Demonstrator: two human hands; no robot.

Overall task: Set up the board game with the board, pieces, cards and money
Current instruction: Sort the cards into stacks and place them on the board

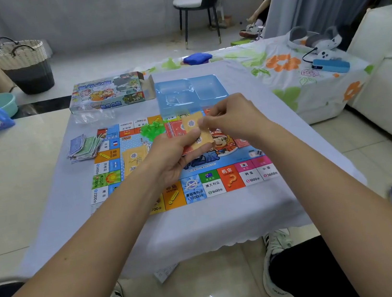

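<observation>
Both hands are raised together above the middle of the game board point(195, 186). A small stack of orange cards point(197, 130) is gripped in the left hand point(173, 156), thumb on top; the upper edge of the top card is pinched by the right hand point(231, 120). The hold is judged to be for sorting or dealing off 1 card at a time.

The board is laid flat on the white cloth of the table point(225, 219), directly beneath the hands. 1 more orange card pile point(132, 161) is seen on the board, just left of the left hand. Red cards point(174, 128) lie behind the held stack, partly hidden. Green plastic pieces point(152, 129) are heaped on the board beyond the left hand. Paper money point(84, 147) is piled loosely at the board's far-left corner, well apart from both hands. The game box point(106, 93) and the blue plastic tray point(189, 93) are set at the far end, seemingly emptied.
</observation>
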